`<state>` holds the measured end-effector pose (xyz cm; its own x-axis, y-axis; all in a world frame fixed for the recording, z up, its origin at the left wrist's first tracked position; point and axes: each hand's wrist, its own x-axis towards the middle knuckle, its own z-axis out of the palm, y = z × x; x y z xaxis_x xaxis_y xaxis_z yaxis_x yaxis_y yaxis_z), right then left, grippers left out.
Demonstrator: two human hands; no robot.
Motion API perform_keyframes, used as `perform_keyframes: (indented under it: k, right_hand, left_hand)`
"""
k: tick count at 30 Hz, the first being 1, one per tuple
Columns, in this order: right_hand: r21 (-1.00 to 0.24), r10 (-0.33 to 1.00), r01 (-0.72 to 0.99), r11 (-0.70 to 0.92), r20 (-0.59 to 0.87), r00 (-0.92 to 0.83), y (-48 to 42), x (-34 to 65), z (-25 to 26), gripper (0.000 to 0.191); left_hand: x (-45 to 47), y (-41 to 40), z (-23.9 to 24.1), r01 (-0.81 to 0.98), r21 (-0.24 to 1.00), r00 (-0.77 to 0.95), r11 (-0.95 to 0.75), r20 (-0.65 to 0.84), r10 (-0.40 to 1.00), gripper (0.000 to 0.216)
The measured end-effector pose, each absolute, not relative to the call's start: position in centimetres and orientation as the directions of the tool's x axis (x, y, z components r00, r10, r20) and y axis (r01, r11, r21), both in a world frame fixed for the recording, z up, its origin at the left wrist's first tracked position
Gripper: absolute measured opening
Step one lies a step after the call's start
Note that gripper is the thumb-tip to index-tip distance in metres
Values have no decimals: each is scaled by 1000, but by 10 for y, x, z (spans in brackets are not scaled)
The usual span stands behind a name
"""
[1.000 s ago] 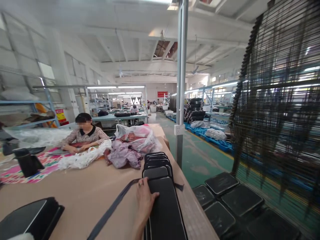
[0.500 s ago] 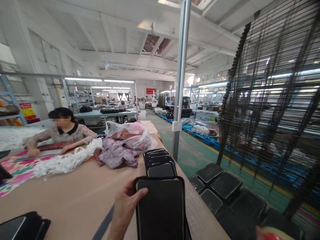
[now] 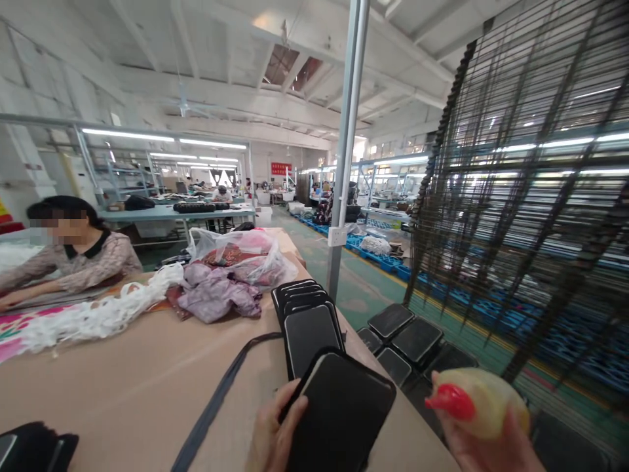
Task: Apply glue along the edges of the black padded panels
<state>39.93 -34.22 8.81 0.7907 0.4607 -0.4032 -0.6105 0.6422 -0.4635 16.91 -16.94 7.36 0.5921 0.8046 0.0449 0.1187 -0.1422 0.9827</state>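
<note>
My left hand (image 3: 276, 426) pinches the left edge of a black rectangular panel (image 3: 346, 413) with rounded corners, tilted to the right near the table's edge. In my right hand (image 3: 474, 449) is a pale yellow squeeze bottle (image 3: 494, 401) with a red nozzle that points left; the bottle is apart from the panel. Just beyond the held panel, a row of overlapping black panels (image 3: 310, 334) lies along the table edge. A dark grey strap (image 3: 221, 393) stretches across the table left of my left hand. More black panels (image 3: 37, 446) are at the lower left corner.
Purple cloth (image 3: 221, 294) and a clear plastic bag (image 3: 280, 262) lie on the brown table (image 3: 142, 387). White ruffled trim (image 3: 108, 308) runs leftward to a seated co-worker (image 3: 98, 255). A metal post (image 3: 344, 164), a hanging wire rack (image 3: 511, 177) and floor-level black panels (image 3: 417, 337) stand to the right.
The right hand has come up into view with the squeeze bottle. The held panel has moved right and tilted, still in the left hand. The camera view has turned slightly right.
</note>
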Motion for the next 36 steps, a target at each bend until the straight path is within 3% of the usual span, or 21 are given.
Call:
perform_keyframes:
  k: [4, 8, 10, 13, 16, 21, 25, 30, 36]
  right_hand:
    - [-602, 479, -483, 636, -182, 859, -335, 393, 125, 50]
    - [-680, 597, -420, 601, 33, 801, -336, 392, 137, 58]
    - [-708, 654, -424, 565, 72, 753, -338, 391, 136, 61]
    - [-740, 699, -422, 524, 91, 709, -343, 389, 130, 63]
    - [-758, 736, -429, 491, 97, 670, -347, 389, 130, 61]
    - [-788, 838, -424, 447, 203, 507, -348, 394, 146, 61]
    - [-829, 901, -391, 400, 278, 332, -343, 393, 165, 59]
    - [-842, 930, -395, 367, 320, 181, -334, 386, 178, 57]
    - [-848, 940, -407, 340, 314, 133, -328, 381, 178, 50]
  left_hand:
    - [155, -159, 114, 226, 918, 859, -327, -29, 510, 34]
    - [149, -177, 107, 305, 918, 952, -252, -288, 102, 35]
    - [147, -193, 97, 356, 888, 934, -290, -341, 103, 37]
    - [146, -211, 93, 384, 844, 919, -375, -311, 241, 35]
    - [152, -213, 106, 364, 830, 924, -422, -264, 278, 27]
    - [166, -190, 151, 147, 787, 988, -600, -151, 44, 26]
    - [175, -179, 179, 35, 766, 983, -642, -144, -118, 27]
    - [184, -183, 193, 11, 787, 961, -617, -179, -211, 33]
    - [188, -187, 199, 16, 848, 943, -529, -189, -274, 47]
